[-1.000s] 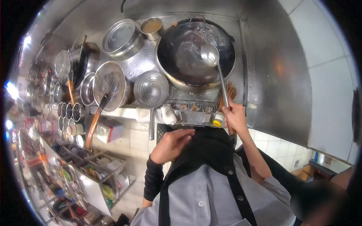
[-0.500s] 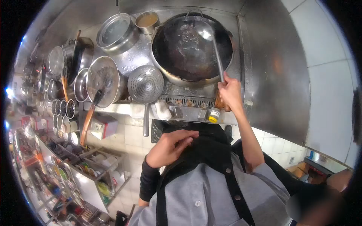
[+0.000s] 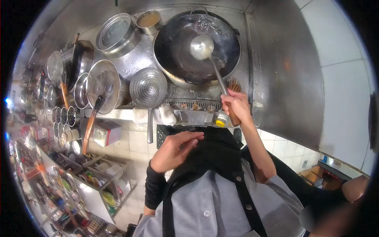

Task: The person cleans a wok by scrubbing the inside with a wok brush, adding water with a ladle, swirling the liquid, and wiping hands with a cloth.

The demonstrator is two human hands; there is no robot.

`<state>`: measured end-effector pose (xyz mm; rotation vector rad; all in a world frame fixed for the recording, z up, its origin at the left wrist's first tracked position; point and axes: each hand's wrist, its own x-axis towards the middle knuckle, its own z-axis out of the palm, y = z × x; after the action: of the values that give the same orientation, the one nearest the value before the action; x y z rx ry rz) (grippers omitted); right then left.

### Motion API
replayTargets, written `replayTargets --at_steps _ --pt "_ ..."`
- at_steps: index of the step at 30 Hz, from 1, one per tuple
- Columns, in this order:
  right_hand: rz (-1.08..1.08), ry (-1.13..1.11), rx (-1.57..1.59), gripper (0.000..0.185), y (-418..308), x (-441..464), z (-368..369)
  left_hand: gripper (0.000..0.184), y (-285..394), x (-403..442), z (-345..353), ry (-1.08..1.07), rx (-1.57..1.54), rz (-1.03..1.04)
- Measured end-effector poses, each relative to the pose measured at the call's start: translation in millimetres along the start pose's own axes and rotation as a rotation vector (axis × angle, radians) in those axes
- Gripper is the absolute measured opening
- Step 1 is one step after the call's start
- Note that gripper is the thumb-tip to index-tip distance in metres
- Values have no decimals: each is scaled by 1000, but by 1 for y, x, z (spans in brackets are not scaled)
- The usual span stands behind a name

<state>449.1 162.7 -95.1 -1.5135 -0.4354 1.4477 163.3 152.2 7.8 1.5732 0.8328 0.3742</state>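
Note:
A large dark wok (image 3: 169,51) sits on the steel stove with steaming liquid in it. My right hand (image 3: 237,106) is closed around the handle of a steel ladle (image 3: 202,47), whose bowl is over the middle of the wok. Below that hand are a bamboo brush (image 3: 234,118) and a small jar with a yellow lid (image 3: 221,120). My left hand (image 3: 175,150) hovers in front of the black apron (image 3: 209,148), fingers extended and nothing in it. Nearest to it is the handle of a perforated steel skimmer (image 3: 148,87), which rests at the stove's front edge.
Left of the wok stand a lidded pot (image 3: 114,34), a small pot of brownish liquid (image 3: 149,20) and a mesh strainer (image 3: 103,85). Further left are several small containers and shelves of dishes. A steel wall (image 3: 284,75) rises on the right. Part of another person shows at lower right.
The ladle bowl went up to the wok's far side, then came back toward its middle, and my right hand moved with it. The view has shifted slightly. My left hand stays near the apron.

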Motion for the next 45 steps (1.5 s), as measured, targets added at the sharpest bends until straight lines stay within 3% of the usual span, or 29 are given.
replayTargets --at_steps 2,6,11,21,24,31,35,38,45 --pt "117 -65 270 13 -2 -10 2 26 2 3 2 -23 7 -5" --pt "231 -169 478 13 9 -24 11 27 6 6 3 -62 25 -14" --pt "267 -130 403 21 -16 -72 15 27 -2 6 -1 -57 69 17" --pt "-95 236 -630 44 -69 -122 -20 27 -13 5 -5 -19 27 18" --pt "-425 334 -920 54 -45 -77 -35 27 -8 9 -4 -44 64 29" --pt "-574 328 -889 52 -27 24 -30 25 4 8 -3 -52 78 -8" --pt "-357 309 -726 44 -30 47 -17 28 -4 3 -4 -44 98 10" --pt "-282 203 -639 49 -39 38 -10 29 -11 -1 -4 -8 83 30" --pt "104 -40 88 13 -35 -4 -4 29 -15 -3 -5 57 10 -15"
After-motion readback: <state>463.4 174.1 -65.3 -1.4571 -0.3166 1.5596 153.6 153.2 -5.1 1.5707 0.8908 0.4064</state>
